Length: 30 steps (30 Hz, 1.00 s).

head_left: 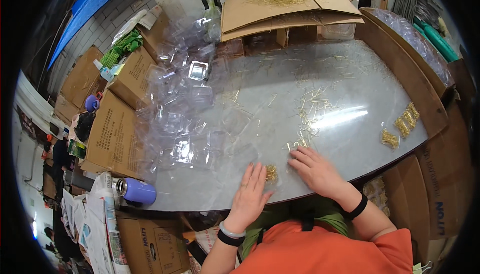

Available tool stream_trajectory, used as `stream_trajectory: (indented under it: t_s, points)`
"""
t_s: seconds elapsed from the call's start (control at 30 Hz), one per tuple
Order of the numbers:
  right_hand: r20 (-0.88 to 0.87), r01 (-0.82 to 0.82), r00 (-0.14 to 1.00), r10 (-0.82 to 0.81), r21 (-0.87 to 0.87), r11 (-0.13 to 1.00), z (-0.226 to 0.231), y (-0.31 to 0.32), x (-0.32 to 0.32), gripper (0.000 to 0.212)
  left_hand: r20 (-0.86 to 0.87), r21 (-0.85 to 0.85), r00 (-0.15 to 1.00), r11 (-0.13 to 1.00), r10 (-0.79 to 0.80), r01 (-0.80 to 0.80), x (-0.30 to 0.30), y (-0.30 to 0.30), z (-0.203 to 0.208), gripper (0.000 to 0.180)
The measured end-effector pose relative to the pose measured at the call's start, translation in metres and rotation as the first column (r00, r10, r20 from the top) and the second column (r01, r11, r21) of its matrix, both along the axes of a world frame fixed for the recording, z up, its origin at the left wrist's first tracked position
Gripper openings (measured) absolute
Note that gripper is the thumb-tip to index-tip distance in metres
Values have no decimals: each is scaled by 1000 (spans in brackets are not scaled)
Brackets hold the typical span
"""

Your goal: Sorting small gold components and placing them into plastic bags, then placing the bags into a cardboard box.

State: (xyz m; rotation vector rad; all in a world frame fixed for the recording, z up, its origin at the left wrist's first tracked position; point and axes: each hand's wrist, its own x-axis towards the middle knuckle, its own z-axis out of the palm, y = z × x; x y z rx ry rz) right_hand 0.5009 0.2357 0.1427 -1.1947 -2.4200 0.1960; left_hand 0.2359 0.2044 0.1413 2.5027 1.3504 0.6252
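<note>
My left hand (248, 191) lies at the table's near edge, fingers stretched out and holding nothing. Just right of its fingertips is a small bunch of gold-coloured metal hooks (271, 173), which seems to sit in a clear plastic box, though its walls are hard to make out. My right hand (319, 173) is open and palm down, its fingertips at the near end of a trail of loose gold hooks (306, 133). Farther right, several packed bunches of the same hooks (406, 120) stand near the table's right edge.
A heap of clear plastic boxes (187, 109) covers the grey table's (280, 109) left side. At the back, a cardboard sheet (295, 11) carries more hooks. A purple flask (138, 190) stands at the near left corner. Cardboard boxes (112, 134) line the left, and a cardboard wall (410, 74) the right.
</note>
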Motion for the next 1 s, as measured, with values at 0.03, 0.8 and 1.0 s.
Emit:
stream_trajectory:
  t_s: [0.03,0.8,1.0]
  points:
    - [-17,-67,998,67,-13,998,3,-1,0,42,7,-6,1000,1000,-7,7,0,3,-1,71]
    - [-173,60,983,-62,-18,998,-8,-11,28,46,182,144,982,987,39,-65,58,-13,-1,37]
    - [-270,361,899,-344,16,932,-1,-25,23,42,176,106,981,989,81,-101,65,-5,-2,50]
